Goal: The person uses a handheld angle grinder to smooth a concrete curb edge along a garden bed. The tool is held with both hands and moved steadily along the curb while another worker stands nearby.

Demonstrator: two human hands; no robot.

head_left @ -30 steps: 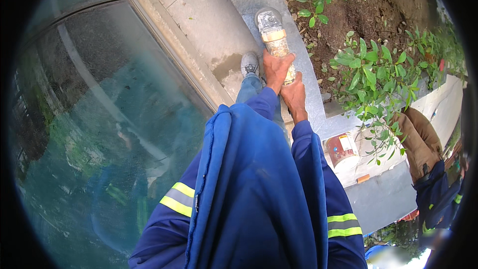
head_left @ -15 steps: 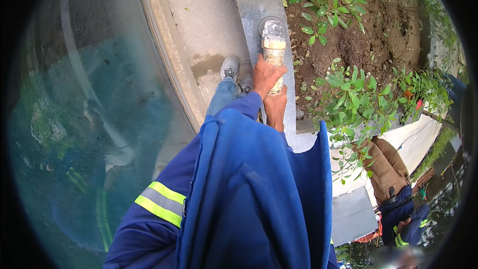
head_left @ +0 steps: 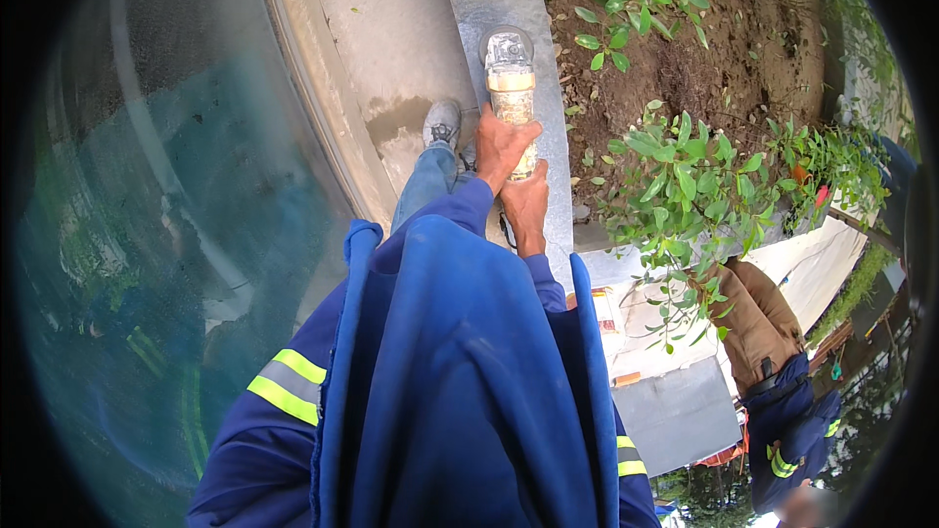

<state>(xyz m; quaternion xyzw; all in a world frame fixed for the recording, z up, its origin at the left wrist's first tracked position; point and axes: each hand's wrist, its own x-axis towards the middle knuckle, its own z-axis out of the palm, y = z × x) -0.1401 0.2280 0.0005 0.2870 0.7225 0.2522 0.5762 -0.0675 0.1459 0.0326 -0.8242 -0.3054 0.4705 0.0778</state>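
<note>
A dust-caked angle grinder [head_left: 511, 103] with a round disc at its far end lies over the grey stone ledge [head_left: 550, 147]. Its disc [head_left: 483, 47] reaches the ledge's left edge. My left hand [head_left: 501, 145] is closed around the middle of the grinder's body, fingers across the top. Just behind it, my right hand [head_left: 526, 203] grips the rear end. The palm sides of both hands are hidden, and so is the underside of the disc.
Left of the ledge runs a paved strip [head_left: 391, 29], where my shoe [head_left: 442, 121] stands beside a large glass pane [head_left: 176, 186]. To the right is a soil bed [head_left: 685, 59] with leafy shrubs [head_left: 685, 166]. Another person [head_left: 773, 372] stands at the lower right.
The grinder, with both hands on it, has shifted left across the ledge toward its left edge. The whole view has also slid slightly. Both hands keep their grip.
</note>
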